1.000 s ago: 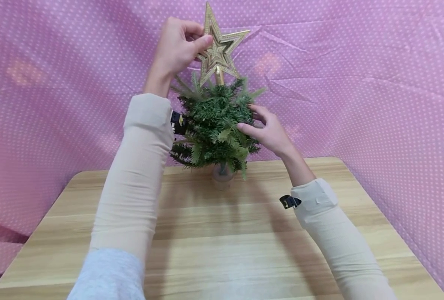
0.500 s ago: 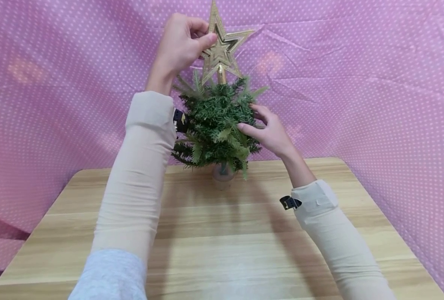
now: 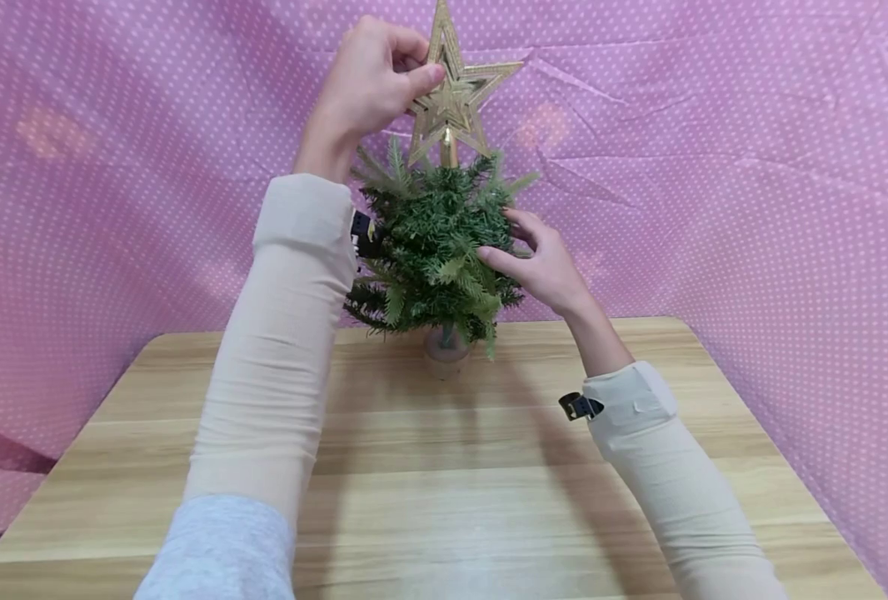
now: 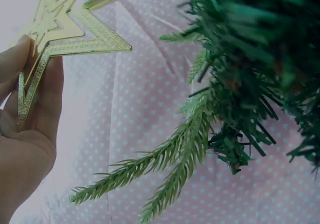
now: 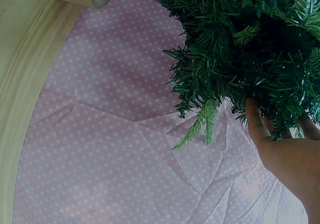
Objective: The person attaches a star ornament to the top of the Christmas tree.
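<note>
My left hand (image 3: 375, 79) pinches the left side of a gold star tree topper (image 3: 450, 96) between thumb and fingers. The star's gold stem goes down to the top of a small artificial Christmas tree (image 3: 444, 225). In the left wrist view the star (image 4: 97, 41) lies across my fingers, beside the leafy branches (image 4: 175, 149). On the tree's right side my right hand (image 3: 541, 262) grips the foliage, thumb in front and fingers further back. Branches partly hide those fingers in the right wrist view, where the hand (image 5: 285, 156) is low at the right.
The tree stands in a round, pale base (image 3: 446, 358) near the back edge of a wooden table (image 3: 444, 492). Pink dotted cloth (image 3: 714, 167) hangs behind and at both sides. Each wrist carries a black strap (image 3: 581, 406).
My left hand and the star have shifted a little to the right, and the star stands more upright over the tree. My right hand has stayed in place on the branches.
</note>
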Action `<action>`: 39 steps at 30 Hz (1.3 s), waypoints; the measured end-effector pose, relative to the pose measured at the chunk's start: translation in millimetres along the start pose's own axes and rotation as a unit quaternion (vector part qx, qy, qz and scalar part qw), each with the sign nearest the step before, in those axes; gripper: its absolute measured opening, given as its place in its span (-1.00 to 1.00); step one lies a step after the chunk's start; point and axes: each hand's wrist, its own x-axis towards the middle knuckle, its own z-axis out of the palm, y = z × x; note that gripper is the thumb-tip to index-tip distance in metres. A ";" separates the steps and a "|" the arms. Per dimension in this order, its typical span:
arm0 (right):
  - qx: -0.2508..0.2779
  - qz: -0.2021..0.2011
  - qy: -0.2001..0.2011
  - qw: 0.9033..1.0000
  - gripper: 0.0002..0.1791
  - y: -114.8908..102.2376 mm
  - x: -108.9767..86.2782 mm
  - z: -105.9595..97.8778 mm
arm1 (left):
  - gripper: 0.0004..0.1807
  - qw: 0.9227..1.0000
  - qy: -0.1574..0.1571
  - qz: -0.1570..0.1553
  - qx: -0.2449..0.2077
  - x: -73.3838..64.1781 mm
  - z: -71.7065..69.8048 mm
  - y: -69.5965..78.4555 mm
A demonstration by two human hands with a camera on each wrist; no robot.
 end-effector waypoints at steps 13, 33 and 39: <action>-0.010 -0.002 -0.001 1.000 -0.11 -8.2 -0.6 4.8 | -0.83 0.998 0.028 -0.038 -0.040 -1.9 -6.2 -16.8; 0.002 -0.029 0.018 0.999 -0.23 -10.4 3.1 -1.5 | -0.70 0.994 0.101 -0.043 -0.015 -6.5 -11.6 -17.4; -0.004 -0.067 0.049 0.997 -0.25 -9.7 4.9 -3.1 | -0.71 0.993 0.108 -0.050 -0.006 -12.3 -14.2 -18.3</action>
